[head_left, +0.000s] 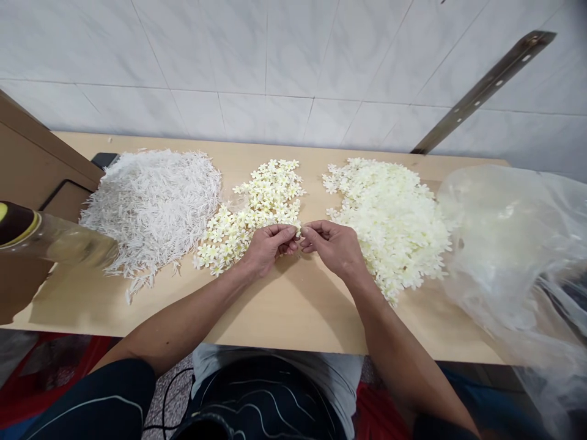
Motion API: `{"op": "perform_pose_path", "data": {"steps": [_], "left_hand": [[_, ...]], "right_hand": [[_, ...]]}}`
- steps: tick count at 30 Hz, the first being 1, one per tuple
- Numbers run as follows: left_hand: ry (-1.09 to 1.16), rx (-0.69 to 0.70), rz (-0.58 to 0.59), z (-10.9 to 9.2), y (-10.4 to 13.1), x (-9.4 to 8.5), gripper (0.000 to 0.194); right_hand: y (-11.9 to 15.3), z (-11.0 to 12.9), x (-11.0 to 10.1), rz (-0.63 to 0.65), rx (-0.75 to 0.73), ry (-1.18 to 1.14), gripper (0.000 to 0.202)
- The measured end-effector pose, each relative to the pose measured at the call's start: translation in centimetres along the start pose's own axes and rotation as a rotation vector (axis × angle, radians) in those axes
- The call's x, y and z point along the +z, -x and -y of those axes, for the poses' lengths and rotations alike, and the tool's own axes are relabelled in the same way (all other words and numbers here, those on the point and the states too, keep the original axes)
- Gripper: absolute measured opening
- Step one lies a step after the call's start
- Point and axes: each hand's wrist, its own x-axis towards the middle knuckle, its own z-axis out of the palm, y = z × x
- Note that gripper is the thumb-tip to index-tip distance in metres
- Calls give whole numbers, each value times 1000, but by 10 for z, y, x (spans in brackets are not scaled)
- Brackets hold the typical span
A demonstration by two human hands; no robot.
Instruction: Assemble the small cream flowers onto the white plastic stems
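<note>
My left hand and my right hand meet fingertip to fingertip over the middle of the table, both pinched. A small artificial flower, pale yellow-white, shows at my left fingertips. Whatever my right fingers pinch is too small to make out. Just behind and left of my hands spreads a loose group of flowers with yellow centres. To the right lies a larger heap of pale artificial flowers. On the left is a big pile of thin white plastic stem-like pieces.
A clear plastic bag slumps over the table's right end. At the left, a clear bottle with a dark cap juts in beside a cardboard box. The tiled wall backs the wooden table, and a metal bracket slants against it.
</note>
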Motion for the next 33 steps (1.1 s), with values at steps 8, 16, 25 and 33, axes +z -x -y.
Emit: {"op": "perform_pose_path", "data": {"steps": [8,16,25,33], "left_hand": [[-29,8,3,2,0,-1,38],[-36,7,10,3,-1,0,39],[-49,20,16,1,-1,-1,37],[-147,54,-21,-2,2,2,40]], "right_hand": [[2,-5,1,-49,-78,115,27],[2,-7,0,-61,-91,168,18],[5,1,0,-41,-86,159,21],[6,-4,4,-195,-262,487,14]]}}
